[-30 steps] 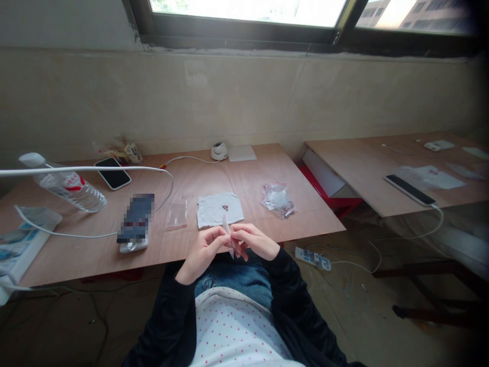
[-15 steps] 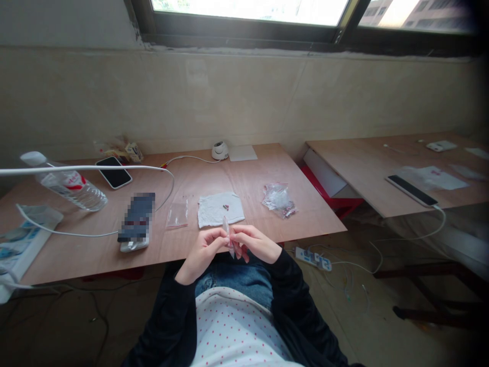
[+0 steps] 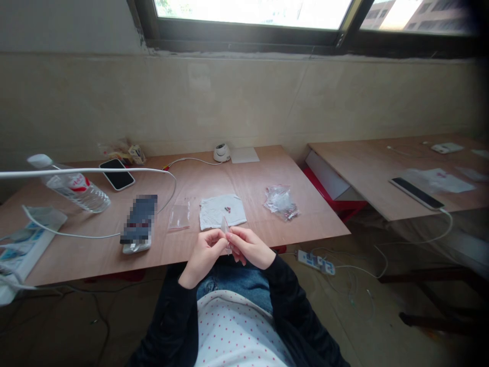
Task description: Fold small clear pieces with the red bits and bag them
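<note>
My left hand (image 3: pixel 204 251) and my right hand (image 3: pixel 248 245) meet at the near edge of the plywood table (image 3: pixel 267 168). Both pinch a small clear plastic bag (image 3: pixel 224 225) that stands upright between the fingertips. Just beyond it lies a white cloth (image 3: pixel 222 210) with a few tiny dark red pieces (image 3: pixel 227 208) on it. An empty clear zip bag (image 3: pixel 179 216) lies flat left of the cloth. A crumpled clear bag of small parts (image 3: pixel 281 200) sits to the right.
On the left are a phone (image 3: pixel 139 220), a second phone (image 3: pixel 116 174), a lying water bottle (image 3: pixel 72 185), white cables (image 3: pixel 95 169) and a power strip (image 3: pixel 23 244). A small white camera (image 3: pixel 221 152) sits at the wall. A second table (image 3: pixel 367 168) stands right; another power strip (image 3: pixel 316 261) lies on the floor.
Both hands have shifted slightly down and nearer to each other around the small bag. The view has tilted a little; nothing on the table has moved.
</note>
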A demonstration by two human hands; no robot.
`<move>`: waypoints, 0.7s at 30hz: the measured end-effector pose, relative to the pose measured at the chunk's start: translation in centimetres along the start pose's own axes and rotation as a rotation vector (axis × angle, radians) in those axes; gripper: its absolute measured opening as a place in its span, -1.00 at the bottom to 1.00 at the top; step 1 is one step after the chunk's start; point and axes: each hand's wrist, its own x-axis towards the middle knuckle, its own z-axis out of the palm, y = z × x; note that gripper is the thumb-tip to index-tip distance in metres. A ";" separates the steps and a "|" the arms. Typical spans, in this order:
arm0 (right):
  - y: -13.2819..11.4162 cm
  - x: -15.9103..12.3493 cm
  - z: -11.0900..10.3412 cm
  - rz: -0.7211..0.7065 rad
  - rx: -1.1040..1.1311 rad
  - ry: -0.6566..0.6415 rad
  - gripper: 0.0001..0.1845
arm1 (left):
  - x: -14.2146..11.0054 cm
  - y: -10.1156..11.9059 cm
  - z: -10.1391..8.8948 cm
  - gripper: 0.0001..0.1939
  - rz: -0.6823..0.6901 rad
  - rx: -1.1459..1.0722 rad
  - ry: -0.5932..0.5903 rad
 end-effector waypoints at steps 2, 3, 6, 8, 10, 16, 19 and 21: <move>0.2 0.1 0.3 -0.029 -0.039 0.036 -0.63 | 0.2 -0.5 -0.2 -0.82 0.002 0.031 0.048; 0.3 0.1 0.4 -0.044 -0.050 0.043 -0.64 | 0.3 -0.8 -0.3 -0.81 0.002 0.053 0.062; 0.6 0.2 0.7 -0.073 -0.030 0.019 -0.63 | 0.5 -1.4 -0.5 -0.77 0.008 0.143 0.079; 0.7 0.2 0.8 -0.078 0.000 0.000 -0.63 | 0.5 -1.5 -0.5 -0.73 0.027 0.186 0.087; 0.8 0.2 0.9 -0.080 0.019 -0.006 -0.64 | 0.4 -1.5 -0.5 -0.72 0.036 0.186 0.084; 0.9 0.2 0.9 -0.111 -0.041 0.017 -0.64 | 0.7 -1.6 -0.4 -0.69 0.035 0.166 0.056; 1.2 0.3 0.7 -0.096 -0.075 0.025 -0.66 | 0.7 -1.8 -0.5 -0.68 0.032 0.200 0.059; 1.5 0.4 0.6 -0.079 -0.084 0.077 -0.65 | 0.6 -1.8 -0.4 -0.68 0.022 0.213 0.049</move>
